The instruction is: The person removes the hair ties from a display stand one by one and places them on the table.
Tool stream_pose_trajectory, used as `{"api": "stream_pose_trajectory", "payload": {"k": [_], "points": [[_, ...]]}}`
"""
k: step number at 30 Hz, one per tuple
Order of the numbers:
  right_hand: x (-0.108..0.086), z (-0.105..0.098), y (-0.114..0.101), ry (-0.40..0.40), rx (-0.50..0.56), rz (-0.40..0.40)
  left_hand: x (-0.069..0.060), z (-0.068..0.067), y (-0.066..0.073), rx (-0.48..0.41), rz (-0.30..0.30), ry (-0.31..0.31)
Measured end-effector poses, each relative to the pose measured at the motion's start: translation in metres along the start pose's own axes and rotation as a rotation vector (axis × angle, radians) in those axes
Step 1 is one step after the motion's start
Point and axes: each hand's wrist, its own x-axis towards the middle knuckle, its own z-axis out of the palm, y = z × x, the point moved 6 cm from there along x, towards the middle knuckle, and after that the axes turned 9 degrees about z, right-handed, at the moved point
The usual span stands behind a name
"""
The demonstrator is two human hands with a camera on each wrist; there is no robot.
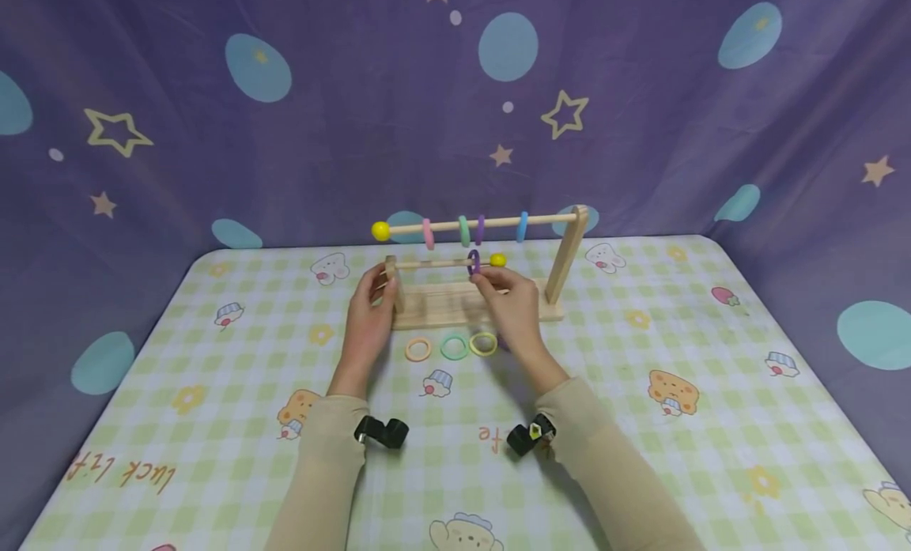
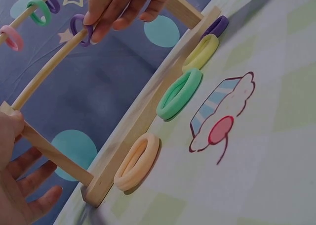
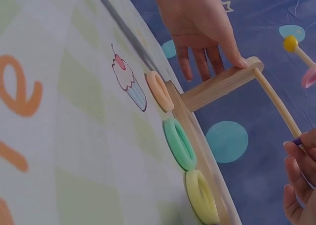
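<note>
The right hand [image 1: 511, 306] pinches a purple ring [image 1: 474, 263] that is around the lower wooden rod [image 1: 434, 264], close to the yellow ball [image 1: 498, 260] at its end. At the rod's other end, the left hand [image 1: 372, 318] holds the top of the short wooden post [image 2: 57, 153] with its thumb, the other fingers behind it. On the upper rod [image 1: 548, 220] hang several rings: a pink one [image 1: 429, 234], a green one [image 1: 464, 231], a purple one [image 1: 480, 230] and a blue one [image 1: 523, 227].
In front of the wooden base [image 1: 441, 306] lie an orange ring [image 1: 417, 349], a green ring [image 1: 454, 347], a yellow ring [image 1: 483, 345] and a purple ring [image 2: 215, 26]. The tall post [image 1: 567, 254] stands at the right. A patterned cloth [image 1: 612, 472] covers the table.
</note>
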Motion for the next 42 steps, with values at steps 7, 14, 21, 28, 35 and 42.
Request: {"api": "stream_pose_trajectory", "payload": {"k": [7, 14, 21, 28, 35, 42], "points": [[0.001, -0.005, 0.001, 0.004, 0.016, 0.018, -0.001, -0.001, 0.001, 0.016, 0.008, 0.014], [0.003, -0.011, 0.003, 0.006, 0.019, 0.017, 0.000, 0.000, 0.001, 0.007, 0.016, 0.017], [0.005, -0.017, 0.004, 0.012, -0.017, 0.020, 0.000, 0.001, 0.001, -0.001, 0.014, 0.013], [0.008, -0.022, 0.004, 0.024, -0.039, 0.024, 0.000, 0.000, 0.000, 0.004, 0.020, 0.019], [0.009, -0.026, 0.003, 0.005, -0.057, 0.054, 0.000, 0.000, 0.000, 0.001, 0.023, 0.015], [0.011, -0.033, 0.005, -0.016, -0.058, 0.036, -0.001, 0.000, 0.002, -0.015, 0.017, 0.008]]}}
